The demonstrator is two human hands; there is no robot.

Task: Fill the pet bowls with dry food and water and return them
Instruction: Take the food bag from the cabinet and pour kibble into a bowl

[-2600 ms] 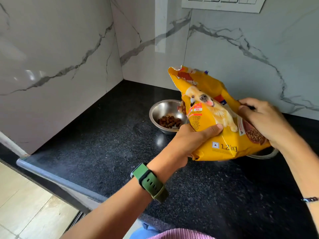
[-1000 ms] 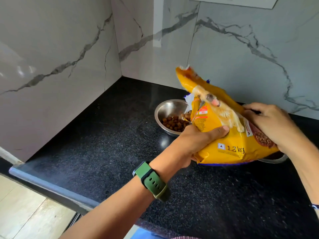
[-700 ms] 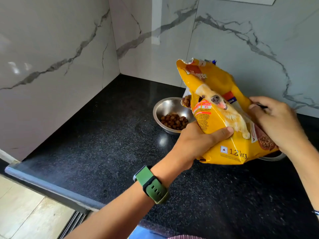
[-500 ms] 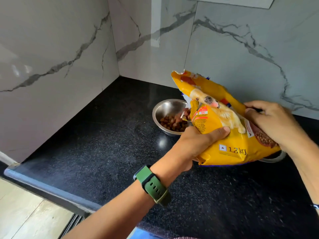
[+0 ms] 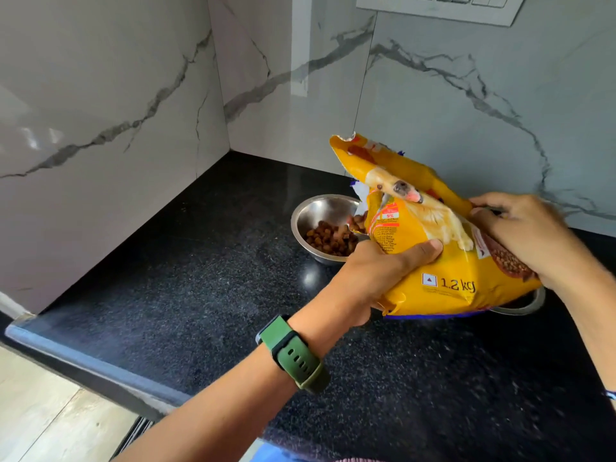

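A yellow dog-food bag [image 5: 443, 281] is tilted over a steel bowl [image 5: 313, 208] on the black counter. Brown kibble [image 5: 330, 240] lies in the bowl, and more spills from the bag's torn mouth at the bowl's right rim. My left hand [image 5: 376, 278] grips the bag's lower front, thumb across the print. My right hand [image 5: 530, 238] holds the bag's right end from above. A second steel bowl [image 5: 530, 303] shows only as a rim under the bag's right end; its contents are hidden.
The black granite counter [image 5: 200, 295] fills a corner between two marble-look walls [image 5: 100, 128]. Its front edge [image 5: 83, 361] runs along the lower left, above a tiled floor [image 5: 43, 418]. A switch plate [image 5: 440, 8] sits high on the back wall.
The bag has been rocking up and down over the bowl. The heap of kibble in the bowl has grown since the earliest frame. Both hands keep their hold.
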